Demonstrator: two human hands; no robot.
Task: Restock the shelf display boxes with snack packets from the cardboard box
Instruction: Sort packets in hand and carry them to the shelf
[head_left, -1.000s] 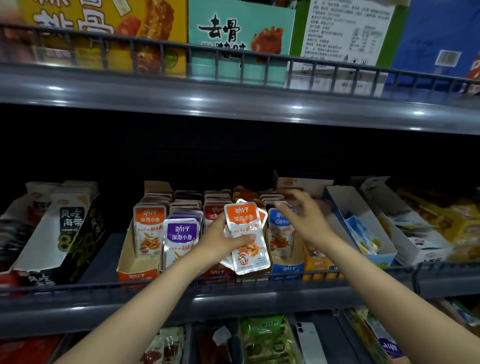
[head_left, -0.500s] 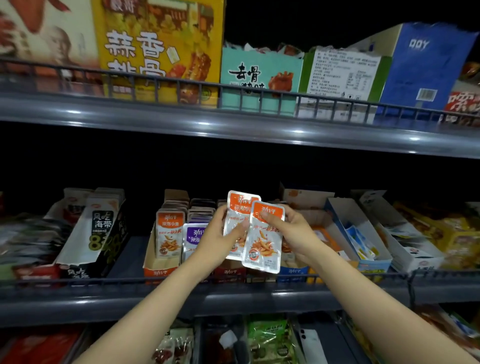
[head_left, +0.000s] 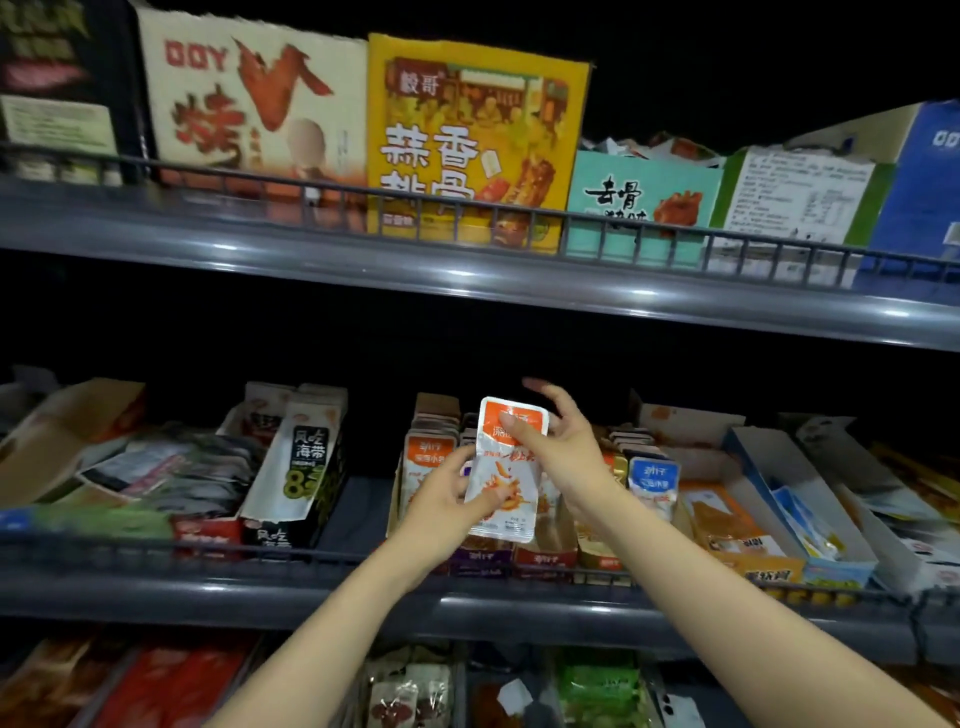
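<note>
An orange-and-white snack packet (head_left: 506, 480) stands upright in front of the middle shelf. My left hand (head_left: 447, 506) pinches its lower left edge between thumb and fingers. My right hand (head_left: 563, 447) holds its top right corner, with the thumb on the orange band and the other fingers spread above it. Behind the packet stand the display boxes (head_left: 423, 467) with rows of orange, purple and blue packets. A blue packet (head_left: 653, 486) stands at the front of the box to the right. The cardboard box is out of view.
The grey wire rail (head_left: 208, 548) runs along the middle shelf's front edge. Black seaweed snack boxes (head_left: 306, 467) stand to the left, nearly emptied white and blue display boxes (head_left: 800, 493) to the right. Large cartons (head_left: 475, 140) fill the upper shelf; more packets lie on the shelf below.
The two fanned packets have come together into one stack in front of the boxes. My right hand slid up to the top corner. The camera tilted upward and to the left.
</note>
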